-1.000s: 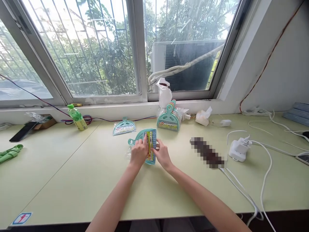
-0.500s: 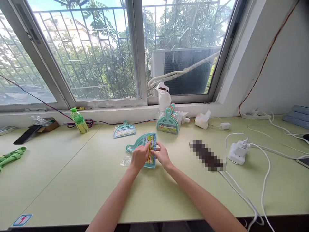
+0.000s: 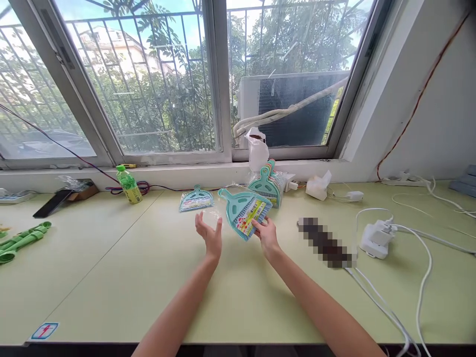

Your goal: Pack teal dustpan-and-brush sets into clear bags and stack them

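Now the left hand (image 3: 212,240) is spreading wide, no longer touching the dustpan (image 3: 238,204), clear film (image 3: 211,215) showing at the hand's twelve o'clock, contact unclear. At two o'clock the dustpan is slanting; at the dustpan's four, the right hand (image 3: 267,236) is now holding it alone.

The dustpan (image 3: 237,202) is smooth plastic — the bottle (image 3: 129,185), glossy plastic.

From my remote station I'd call this a workroom: a long, plain table (image 3: 122,282), wrapped dustpan sets (image 3: 265,184) stacked at its far edge, a white plug (image 3: 383,232) and loose cables (image 3: 430,263) on its right, a marked sticker (image 3: 45,330) at its near-left corner, and wide windows (image 3: 167,104) behind it.
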Motion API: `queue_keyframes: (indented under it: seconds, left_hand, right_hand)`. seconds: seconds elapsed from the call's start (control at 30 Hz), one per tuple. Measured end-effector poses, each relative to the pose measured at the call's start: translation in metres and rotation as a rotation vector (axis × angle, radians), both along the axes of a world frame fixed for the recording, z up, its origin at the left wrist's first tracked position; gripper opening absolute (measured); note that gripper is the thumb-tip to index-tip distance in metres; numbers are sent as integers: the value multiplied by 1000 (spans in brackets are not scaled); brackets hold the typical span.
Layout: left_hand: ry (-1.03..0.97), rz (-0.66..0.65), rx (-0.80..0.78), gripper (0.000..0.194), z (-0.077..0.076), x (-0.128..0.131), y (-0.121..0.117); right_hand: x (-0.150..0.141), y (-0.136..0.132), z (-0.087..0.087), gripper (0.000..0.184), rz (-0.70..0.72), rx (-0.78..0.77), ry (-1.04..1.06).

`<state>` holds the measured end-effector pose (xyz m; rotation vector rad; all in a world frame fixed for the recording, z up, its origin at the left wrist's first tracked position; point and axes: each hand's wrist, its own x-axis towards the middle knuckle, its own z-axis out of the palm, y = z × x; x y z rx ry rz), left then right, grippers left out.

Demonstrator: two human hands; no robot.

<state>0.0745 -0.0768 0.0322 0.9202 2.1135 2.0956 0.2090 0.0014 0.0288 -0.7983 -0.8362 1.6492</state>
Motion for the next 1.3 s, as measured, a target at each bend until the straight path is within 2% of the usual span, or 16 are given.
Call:
queue_keyframes:
  seconds: [0.1, 0.17, 0.2, 0.37, 0.47, 0.53, 0.63, 0.8, 0.97, 1.13, 1.3]
  left_hand:
    - [-506, -382, 125, 77, 1, -3, 4]
    - [-695, -637, 204, 69, 2, 1, 5]
    - [-748, -708, 228, 63, 2, 5, 5]
    - [-912, -819, 259, 48, -9, 33, 8]
    - [-981, -902, 206, 43, -19, 47, 11]
    - [-985, -923, 168, 43, -22, 50, 13]
    - [-902, -919, 222, 47, -18, 43, 13]
    - [-831, -806, 251, 48, -7, 28, 8]
    - [-841, -740, 269, 41, -2, 27, 6]
    - [-823, -748, 279, 46, 3, 26, 6]
    - [-816, -805, 219, 46, 1, 24, 5]
  right_hand:
    - [-2, -3, 1, 49, 38, 0, 50]
    - [-6, -8, -2, 49, 76, 14, 45]
    - [-8, -10, -3, 49, 86, 23, 40]
    - [-12, -15, -6, 50, 70, 55, 50]
    - [-9, -12, -3, 49, 27, 62, 59]
    - [-8, -10, -1, 48, 15, 64, 62]
    - [-7, -10, 1, 47, 12, 66, 62]
    - [-9, -12, -4, 46, 21, 54, 42]
    - [-11, -13, -5, 48, 49, 62, 42]
    - [-10, -12, -3, 51, 93, 84, 49]
    - [-10, -11, -5, 52, 88, 97, 59]
